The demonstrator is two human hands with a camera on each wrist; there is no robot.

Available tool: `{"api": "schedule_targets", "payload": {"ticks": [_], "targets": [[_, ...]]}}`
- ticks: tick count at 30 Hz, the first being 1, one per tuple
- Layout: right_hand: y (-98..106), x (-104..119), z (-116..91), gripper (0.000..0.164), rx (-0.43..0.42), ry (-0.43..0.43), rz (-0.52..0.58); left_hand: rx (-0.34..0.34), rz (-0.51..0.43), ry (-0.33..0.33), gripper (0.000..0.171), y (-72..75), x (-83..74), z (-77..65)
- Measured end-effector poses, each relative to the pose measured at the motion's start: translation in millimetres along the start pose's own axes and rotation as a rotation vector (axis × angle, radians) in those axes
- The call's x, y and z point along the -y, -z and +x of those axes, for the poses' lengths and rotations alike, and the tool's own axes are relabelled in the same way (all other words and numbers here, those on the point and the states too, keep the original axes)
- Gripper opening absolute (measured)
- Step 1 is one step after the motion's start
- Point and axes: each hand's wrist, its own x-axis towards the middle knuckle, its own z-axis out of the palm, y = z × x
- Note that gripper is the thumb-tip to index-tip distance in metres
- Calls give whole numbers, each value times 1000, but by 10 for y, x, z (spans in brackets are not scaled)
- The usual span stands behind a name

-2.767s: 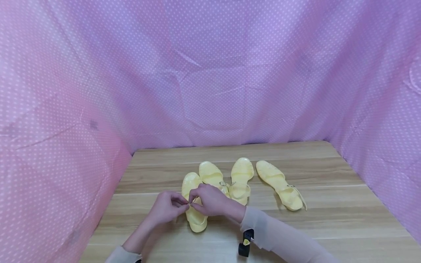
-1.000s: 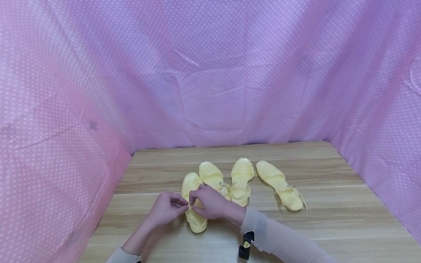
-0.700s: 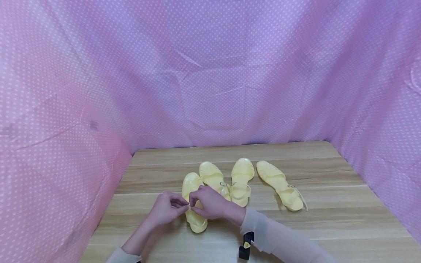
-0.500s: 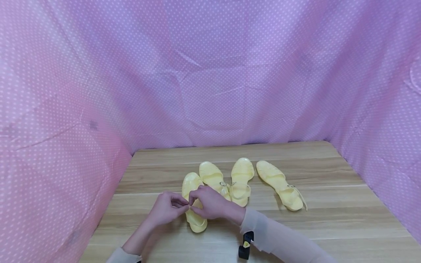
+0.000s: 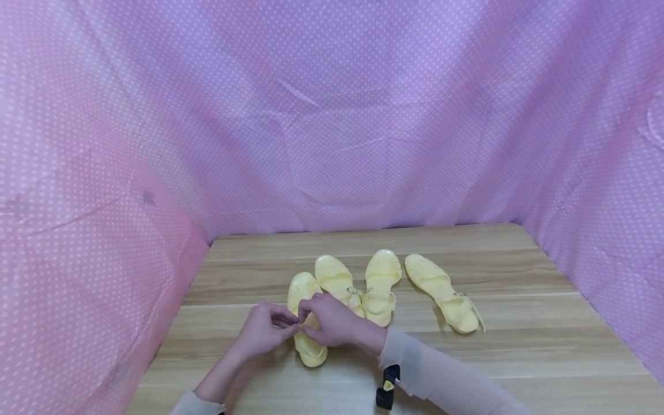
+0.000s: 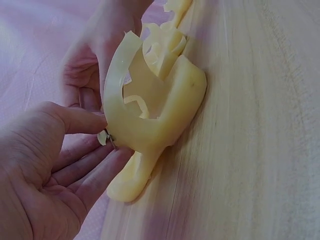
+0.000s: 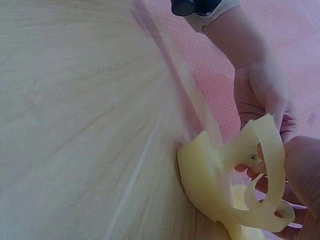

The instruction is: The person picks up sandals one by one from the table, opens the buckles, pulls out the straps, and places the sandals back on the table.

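A pale yellow jelly sandal [image 5: 301,288] lies sole down, leftmost of several alike. My left hand [image 5: 259,330] is at its left side; in the left wrist view its thumb and fingers pinch the ankle strap by a small metal buckle [image 6: 110,139]. My right hand [image 5: 334,321] reaches across the sandal from the right, thumb and forefinger meeting the left fingertips at the strap. In the right wrist view the strap [image 7: 274,165] loops up from the heel, its loose part curling by the right fingers [image 7: 305,165]. The fingers partly hide the strap's end.
Close beside lies a second yellow sandal [image 5: 333,274], its buckle showing. A third sandal [image 5: 383,271] stands right of it, and another sandal [image 5: 427,274] lies farther right with its strap loose. The wood-grain table [image 5: 519,346] is backed by pink dotted cloth [image 5: 332,144].
Both hands stay at the leftmost sandal's strap with only tiny finger shifts. The sandals have not visibly moved.
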Motion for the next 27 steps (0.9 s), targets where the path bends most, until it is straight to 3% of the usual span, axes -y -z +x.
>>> {"api": "schedule_targets", "payload": {"ticks": [27], "targets": [[4, 30, 1, 8, 0, -21, 43, 15, 1, 5, 10, 32, -12, -3]]}}
